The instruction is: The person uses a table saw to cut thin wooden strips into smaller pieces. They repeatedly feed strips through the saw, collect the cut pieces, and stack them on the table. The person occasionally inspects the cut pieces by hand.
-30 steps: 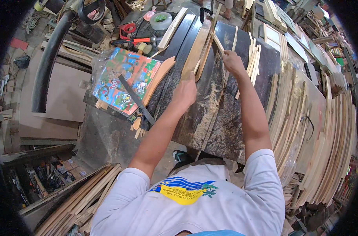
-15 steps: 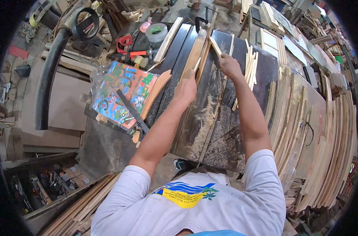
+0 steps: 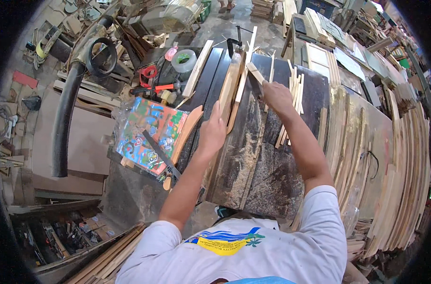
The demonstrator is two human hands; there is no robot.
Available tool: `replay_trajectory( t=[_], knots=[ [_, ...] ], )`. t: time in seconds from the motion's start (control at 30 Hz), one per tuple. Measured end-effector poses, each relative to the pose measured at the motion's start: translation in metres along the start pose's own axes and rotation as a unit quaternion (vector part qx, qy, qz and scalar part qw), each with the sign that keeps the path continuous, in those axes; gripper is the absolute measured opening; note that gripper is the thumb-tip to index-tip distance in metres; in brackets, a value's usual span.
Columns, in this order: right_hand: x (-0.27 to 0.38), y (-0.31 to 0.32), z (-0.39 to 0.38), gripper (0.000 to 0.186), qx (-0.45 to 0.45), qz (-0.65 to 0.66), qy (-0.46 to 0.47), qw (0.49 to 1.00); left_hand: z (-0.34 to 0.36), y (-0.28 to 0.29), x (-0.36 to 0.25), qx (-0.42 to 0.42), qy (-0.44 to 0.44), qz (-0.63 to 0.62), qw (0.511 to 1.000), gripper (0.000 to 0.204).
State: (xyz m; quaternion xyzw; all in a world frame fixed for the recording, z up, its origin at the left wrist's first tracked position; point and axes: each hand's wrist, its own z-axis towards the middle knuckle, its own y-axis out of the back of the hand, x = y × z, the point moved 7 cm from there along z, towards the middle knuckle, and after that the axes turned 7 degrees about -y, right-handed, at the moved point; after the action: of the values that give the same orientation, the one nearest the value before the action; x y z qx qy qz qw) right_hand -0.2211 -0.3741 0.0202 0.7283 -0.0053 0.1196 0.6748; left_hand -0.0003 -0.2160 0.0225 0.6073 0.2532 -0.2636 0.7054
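My right hand (image 3: 276, 98) is closed around a short pale wooden stick (image 3: 255, 73), which slants away over the dark machine table (image 3: 277, 175). A long, thin wooden strip (image 3: 246, 64) lies along the right side of a wooden guide board (image 3: 230, 79), just left of the stick's tip. At the near end of that board is my left hand (image 3: 212, 131), its fingers stretched forward and nothing visible in them. A black clamp (image 3: 234, 43) sits at the board's far end. Sawdust (image 3: 246, 173) covers part of the table between my arms.
Thin offcut strips (image 3: 295, 90) lie right of my right hand. Long boards (image 3: 390, 184) are stacked farther right. On the left are a colourful plastic-wrapped sheet (image 3: 149, 135), a curved wooden piece (image 3: 187, 130), a hammer (image 3: 161, 87), a tape roll (image 3: 184, 60) and a black hose (image 3: 66, 123).
My left hand has drawn back toward me, away from the pale strip near its fingers. The long strip shows farther along the guide board. My right hand still grips the stick; the view has shifted.
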Motion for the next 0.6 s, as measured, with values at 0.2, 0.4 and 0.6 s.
replay_trajectory(
  t=[0.2, 0.4, 0.6],
  knots=[
    [0.001, -0.012, 0.018, 0.026, 0.004, -0.031, 0.025, 0.999, -0.043, 0.015, 0.004, -0.032, -0.019, -0.010, 0.999, 0.064],
    [-0.055, -0.016, 0.039, 0.027, -0.113, 0.037, 0.019, 0.993, -0.092, 0.024, 0.026, -0.012, 0.047, -0.083, 0.995, 0.062],
    [-0.092, -0.024, -0.023, 0.033, -0.093, 0.152, -0.147, 0.973, -0.147, 0.043, 0.008, 0.003, 0.149, -0.188, 0.971, 0.066]
  ],
)
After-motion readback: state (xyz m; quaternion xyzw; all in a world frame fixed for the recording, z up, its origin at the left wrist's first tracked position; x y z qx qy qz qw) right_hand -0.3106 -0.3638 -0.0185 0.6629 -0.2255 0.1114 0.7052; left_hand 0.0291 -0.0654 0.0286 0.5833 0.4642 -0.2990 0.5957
